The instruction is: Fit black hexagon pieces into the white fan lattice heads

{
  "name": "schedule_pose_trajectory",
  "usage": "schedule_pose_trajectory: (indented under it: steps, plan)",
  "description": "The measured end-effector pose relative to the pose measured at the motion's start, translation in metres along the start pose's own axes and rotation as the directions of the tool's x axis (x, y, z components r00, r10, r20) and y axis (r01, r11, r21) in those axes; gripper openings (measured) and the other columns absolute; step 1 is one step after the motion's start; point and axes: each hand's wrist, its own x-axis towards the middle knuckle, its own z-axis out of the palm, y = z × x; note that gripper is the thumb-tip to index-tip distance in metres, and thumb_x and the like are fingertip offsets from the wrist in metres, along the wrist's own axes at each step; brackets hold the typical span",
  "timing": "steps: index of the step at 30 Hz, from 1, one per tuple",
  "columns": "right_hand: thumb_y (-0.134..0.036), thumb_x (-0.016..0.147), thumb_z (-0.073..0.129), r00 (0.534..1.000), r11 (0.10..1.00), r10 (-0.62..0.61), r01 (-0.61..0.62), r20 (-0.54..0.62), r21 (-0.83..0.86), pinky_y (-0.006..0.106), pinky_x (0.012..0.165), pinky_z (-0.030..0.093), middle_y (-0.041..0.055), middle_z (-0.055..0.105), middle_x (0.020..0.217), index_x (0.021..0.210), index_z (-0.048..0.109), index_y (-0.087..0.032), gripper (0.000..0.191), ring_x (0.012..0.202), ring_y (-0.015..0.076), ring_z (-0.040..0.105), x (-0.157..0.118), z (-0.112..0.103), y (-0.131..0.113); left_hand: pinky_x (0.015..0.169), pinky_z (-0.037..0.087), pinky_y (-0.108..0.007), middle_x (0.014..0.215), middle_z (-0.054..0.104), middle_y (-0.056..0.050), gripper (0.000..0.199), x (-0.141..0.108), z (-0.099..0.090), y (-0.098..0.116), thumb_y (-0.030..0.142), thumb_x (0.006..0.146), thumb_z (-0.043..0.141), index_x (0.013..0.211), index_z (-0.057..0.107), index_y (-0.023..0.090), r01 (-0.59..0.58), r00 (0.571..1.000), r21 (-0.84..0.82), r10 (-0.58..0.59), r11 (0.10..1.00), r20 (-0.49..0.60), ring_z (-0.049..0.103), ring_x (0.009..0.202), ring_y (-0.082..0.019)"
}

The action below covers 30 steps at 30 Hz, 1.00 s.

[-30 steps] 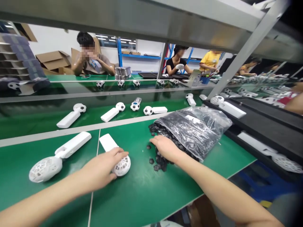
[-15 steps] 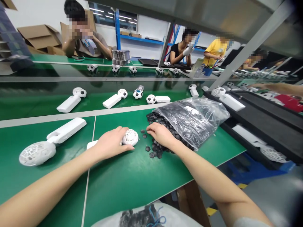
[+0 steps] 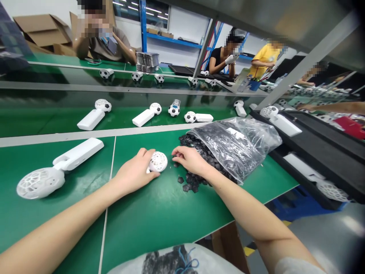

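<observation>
1. Left fingers [image 3: 143, 155] are gripping a white hollow plastic lattice ball [image 3: 158, 161], which is sitting on the green tabletop [image 3: 159, 217]; it is probably light and brittle, so they are best taking it gently around the shell.
2. Right fingers [image 3: 178, 153] are touching black hexagonal pieces [image 3: 194, 179], grip unclear.
3. A clear plastic bag [image 3: 236, 146] is spilling those pieces.
4. No readable writing is showing.

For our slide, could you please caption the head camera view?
The left hand holds a white lattice ball while the right hand touches black hexagonal pieces spilling from a plastic bag.
</observation>
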Motion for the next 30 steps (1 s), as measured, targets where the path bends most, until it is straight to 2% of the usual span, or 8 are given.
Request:
schedule_pose_trajectory:
  steps: [4, 9, 12, 15, 17, 21, 23, 30]
  plan:
    - [-0.022, 0.082, 0.053, 0.993, 0.973, -0.05, 0.073, -0.109, 0.22, 0.02, 0.055, 0.041, -0.0045, 0.054, 0.064, 0.09, 0.059, -0.021, 0.009, 0.054, 0.0082, 0.051, -0.01, 0.001, -0.014, 0.075, 0.047, -0.036, 0.121, 0.044, -0.01, 0.065, 0.001, -0.001, -0.002, 0.042, 0.074, 0.053, 0.131, 0.03, 0.019, 0.007, 0.998, -0.008, -0.007, 1.0, -0.067, 0.056, 0.098, -0.028]
    - [-0.021, 0.082, 0.053, 0.994, 0.939, -0.037, 0.068, -0.099, 0.336, 0.021, 0.055, 0.045, -0.001, 0.06, 0.073, 0.09, 0.062, -0.019, 0.012, 0.056, 0.0092, 0.054, -0.01, 0.011, -0.016, 0.085, 0.045, -0.036, 0.122, 0.044, -0.009, 0.063, -0.003, -0.005, 0.004, 0.033, 0.073, 0.055, 0.13, 0.032, 0.019, -0.031, 0.999, -0.058, 0.029, 0.998, -0.033, 0.052, 0.106, -0.027]
    - [-0.018, 0.081, 0.056, 0.989, 0.958, -0.1, 0.126, -0.113, 0.259, 0.024, 0.062, 0.048, 0.0016, 0.062, 0.079, 0.096, 0.064, -0.019, 0.017, 0.063, 0.0114, 0.058, -0.009, 0.011, -0.014, 0.086, 0.045, -0.036, 0.123, 0.044, -0.009, 0.063, -0.003, -0.005, 0.005, 0.032, 0.073, 0.056, 0.13, 0.033, 0.02, -0.03, 0.999, -0.078, 0.027, 0.997, -0.032, 0.051, 0.107, -0.027]
    - [-0.02, 0.082, 0.055, 0.938, 0.963, -0.26, 0.27, -0.229, 0.011, 0.028, 0.072, 0.046, 0.0038, 0.062, 0.079, 0.09, 0.066, -0.02, 0.013, 0.076, 0.0155, 0.058, -0.012, 0.008, -0.014, 0.085, 0.046, -0.037, 0.124, 0.044, -0.008, 0.064, -0.001, -0.004, 0.003, 0.034, 0.072, 0.057, 0.13, 0.033, 0.021, -0.041, 0.999, -0.108, 0.037, 0.993, -0.037, 0.052, 0.105, -0.026]
    - [-0.022, 0.084, 0.054, 0.909, 0.95, -0.311, 0.298, -0.277, -0.09, 0.029, 0.073, 0.045, 0.0043, 0.061, 0.079, 0.087, 0.067, -0.02, 0.013, 0.078, 0.0163, 0.057, -0.014, 0.005, -0.014, 0.087, 0.045, -0.037, 0.124, 0.043, -0.007, 0.065, 0.0, -0.003, 0.0, 0.036, 0.071, 0.058, 0.13, 0.034, 0.022, -0.059, 0.998, -0.127, 0.054, 0.99, -0.041, 0.052, 0.105, -0.026]
    - [-0.022, 0.086, 0.051, 0.944, 0.962, -0.247, 0.266, -0.219, 0.061, 0.023, 0.065, 0.046, 0.0006, 0.063, 0.076, 0.088, 0.062, -0.019, 0.012, 0.067, 0.0114, 0.058, -0.019, 0.006, -0.018, 0.086, 0.044, -0.036, 0.125, 0.043, -0.006, 0.067, 0.003, -0.002, -0.005, 0.043, 0.069, 0.059, 0.129, 0.035, 0.024, -0.067, 0.998, -0.149, 0.063, 0.987, -0.032, 0.054, 0.103, -0.027]
    - [-0.021, 0.086, 0.052, 0.948, 0.951, -0.266, 0.287, -0.173, 0.113, 0.023, 0.068, 0.046, 0.0003, 0.064, 0.078, 0.087, 0.061, -0.019, 0.009, 0.071, 0.0113, 0.059, -0.021, 0.009, -0.02, 0.083, 0.045, -0.036, 0.126, 0.044, -0.006, 0.068, 0.003, -0.002, -0.006, 0.046, 0.069, 0.059, 0.129, 0.035, 0.025, -0.054, 0.998, -0.152, 0.052, 0.987, -0.022, 0.055, 0.1, -0.027]
    - [-0.019, 0.082, 0.057, 0.886, 0.902, -0.43, 0.428, -0.172, -0.051, 0.033, 0.08, 0.045, 0.0049, 0.059, 0.091, 0.077, 0.062, -0.019, 0.007, 0.088, 0.017, 0.055, -0.016, 0.023, -0.022, 0.086, 0.044, -0.037, 0.122, 0.049, -0.006, 0.067, 0.004, -0.003, -0.004, 0.055, 0.068, 0.058, 0.125, 0.041, 0.023, -0.063, 0.997, -0.173, 0.056, 0.983, -0.047, 0.055, 0.102, -0.027]
